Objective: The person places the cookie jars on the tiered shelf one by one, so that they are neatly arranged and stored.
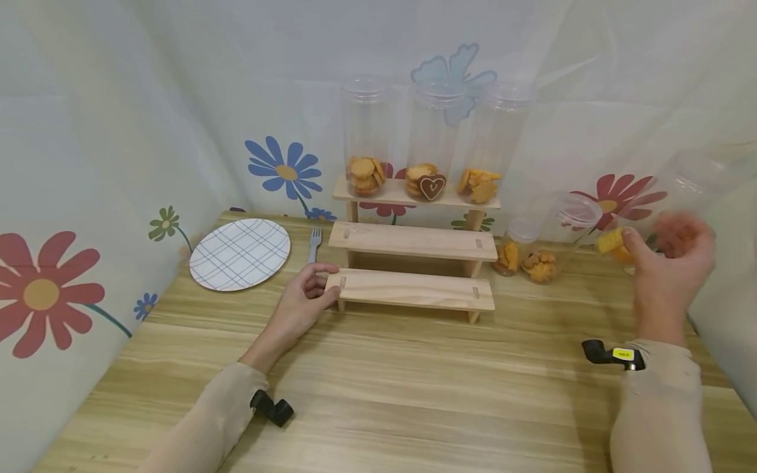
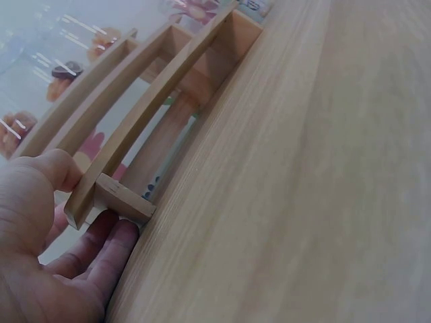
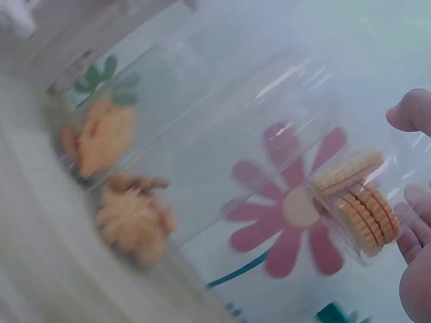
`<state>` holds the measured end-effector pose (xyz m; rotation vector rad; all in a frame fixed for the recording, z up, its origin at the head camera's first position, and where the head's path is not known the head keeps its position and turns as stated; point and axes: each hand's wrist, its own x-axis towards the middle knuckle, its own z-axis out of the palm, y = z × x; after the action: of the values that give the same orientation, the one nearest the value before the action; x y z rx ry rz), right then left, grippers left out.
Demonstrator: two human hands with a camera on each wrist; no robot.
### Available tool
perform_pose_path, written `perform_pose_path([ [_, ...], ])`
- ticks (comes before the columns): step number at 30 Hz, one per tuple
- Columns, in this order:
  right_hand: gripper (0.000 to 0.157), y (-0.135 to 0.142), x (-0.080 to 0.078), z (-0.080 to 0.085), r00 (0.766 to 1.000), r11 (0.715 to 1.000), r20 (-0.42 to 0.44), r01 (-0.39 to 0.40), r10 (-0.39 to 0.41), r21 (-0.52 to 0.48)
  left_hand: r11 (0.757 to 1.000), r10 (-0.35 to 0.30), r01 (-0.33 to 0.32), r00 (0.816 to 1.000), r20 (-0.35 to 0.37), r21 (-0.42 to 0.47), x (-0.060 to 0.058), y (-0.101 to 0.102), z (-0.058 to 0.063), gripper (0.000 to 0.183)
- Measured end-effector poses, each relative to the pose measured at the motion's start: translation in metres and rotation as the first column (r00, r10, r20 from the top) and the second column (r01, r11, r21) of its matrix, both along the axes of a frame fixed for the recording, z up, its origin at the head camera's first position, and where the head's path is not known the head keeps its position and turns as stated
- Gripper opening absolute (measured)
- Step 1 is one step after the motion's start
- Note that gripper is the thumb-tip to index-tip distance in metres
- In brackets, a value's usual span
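My left hand (image 1: 298, 297) grips the left end of the lowest step of a three-tier wooden stand (image 1: 414, 289). In the left wrist view, the thumb lies over the step's end and fingers reach beneath, beside the short leg (image 2: 124, 197). At the right, my right hand (image 1: 674, 263), partly blurred, holds a clear jar (image 1: 692, 177) of cookies. Ridged sandwich cookies (image 3: 367, 219) gather at the jar's base in the right wrist view, with thumb and fingers around it. Three clear lidded jars of cookies, the middle one (image 1: 434, 138) included, stand on the top tier.
A short jar (image 1: 508, 256) and a taller jar (image 1: 541, 263) with cookies stand on the table right of the stand. A checked plate (image 1: 239, 255) and a grey fork (image 1: 315, 244) lie to its left. Flower-printed white sheeting (image 1: 148, 98) hangs behind the wooden table (image 1: 402, 394).
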<state>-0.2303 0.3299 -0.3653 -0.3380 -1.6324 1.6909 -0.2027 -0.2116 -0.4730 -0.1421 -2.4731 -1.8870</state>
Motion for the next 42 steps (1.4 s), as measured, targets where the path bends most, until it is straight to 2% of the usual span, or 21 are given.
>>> perform_pose_path([
  [4,0.06,-0.008,0.004,0.019,0.998,0.999,-0.057,0.014,-0.012,0.033,1.0,0.003,-0.003,1.0,-0.003,0.006,0.0,-0.002,0.0,0.039],
  [8,0.061,-0.014,0.009,0.032,0.99,1.0,-0.138,-0.009,0.011,0.019,1.0,0.005,-0.005,1.0,-0.001,-0.001,0.001,-0.002,0.0,0.039],
  [14,0.061,-0.028,0.02,0.045,0.986,0.996,-0.159,-0.029,0.041,0.079,1.0,0.001,-0.001,1.0,0.008,-0.009,0.002,0.0,-0.003,0.039],
  [16,0.061,-0.033,0.021,0.048,0.975,0.995,-0.207,-0.074,0.087,0.074,1.0,0.004,-0.004,1.0,0.009,-0.004,0.002,0.0,-0.003,0.039],
  [18,0.061,-0.04,0.022,0.051,0.949,0.987,-0.27,-0.153,0.161,0.05,1.0,0.008,-0.008,1.0,0.009,-0.004,0.002,0.001,-0.003,0.039],
  [20,0.061,-0.048,0.022,0.052,0.913,0.97,-0.331,-0.241,0.239,0.033,1.0,0.004,-0.004,1.0,0.008,-0.001,0.002,0.002,-0.003,0.039],
  [22,0.061,-0.059,0.024,0.053,0.887,0.948,-0.344,-0.315,0.308,0.037,1.0,-0.004,0.004,1.0,0.009,-0.003,0.002,0.002,-0.003,0.039],
  [25,0.063,-0.08,0.027,0.055,0.864,0.913,-0.303,-0.405,0.401,0.055,1.0,-0.011,0.011,1.0,0.013,-0.008,0.002,0.003,-0.002,0.04],
  [30,0.062,-0.119,0.022,0.061,0.793,0.823,-0.22,-0.553,0.568,0.13,1.0,0.003,-0.003,1.0,0.014,-0.01,0.003,0.001,-0.001,0.039],
  [32,0.062,-0.134,0.017,0.065,0.767,0.79,-0.193,-0.583,0.612,0.19,1.0,0.002,-0.002,1.0,0.013,-0.01,0.002,0.0,-0.001,0.039],
  [35,0.062,-0.157,0.009,0.07,0.739,0.749,-0.154,-0.61,0.656,0.26,1.0,-0.002,0.002,1.0,0.008,-0.015,0.001,-0.001,-0.001,0.04],
  [42,0.066,-0.212,-0.011,0.069,0.713,0.677,-0.053,-0.636,0.699,0.37,1.0,0.002,-0.002,1.0,-0.002,-0.025,0.0,-0.001,-0.002,0.039],
])
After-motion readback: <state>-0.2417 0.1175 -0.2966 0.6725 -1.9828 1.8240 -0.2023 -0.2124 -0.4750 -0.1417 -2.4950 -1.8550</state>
